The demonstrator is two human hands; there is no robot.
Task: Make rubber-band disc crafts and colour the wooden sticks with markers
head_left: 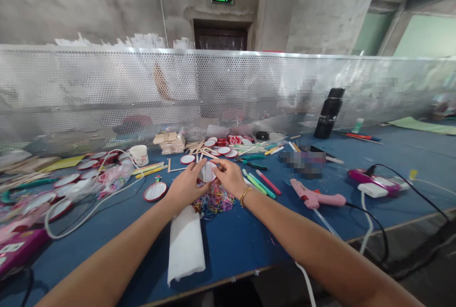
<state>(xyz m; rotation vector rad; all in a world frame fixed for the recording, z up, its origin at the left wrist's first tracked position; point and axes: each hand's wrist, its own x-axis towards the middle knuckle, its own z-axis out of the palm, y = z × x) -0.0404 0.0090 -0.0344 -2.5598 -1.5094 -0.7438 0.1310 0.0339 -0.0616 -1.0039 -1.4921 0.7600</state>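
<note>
Between my two hands is a round white disc with a red rim (pixel 207 172), like a jar lid, raised above the table. My left hand (pixel 187 183) grips its left side, and my right hand (pixel 230 178) has its fingers closed on the right edge. Below them lies a heap of colourful rubber bands (pixel 215 201), partly covered by the hands. A folded white cloth or paper (pixel 185 247) rests just nearer to me. Left of my left hand, another red-rimmed disc (pixel 155 191) lies flat.
A pink glue gun (pixel 315 196), markers (pixel 261 183) and green-handled pliers (pixel 251 159) lie to the right. A purple power strip (pixel 377 182) trails cables. Behind stand a black bottle (pixel 328 114), a paper cup (pixel 138 155) and a perforated metal screen (pixel 231 83). More discs lie left.
</note>
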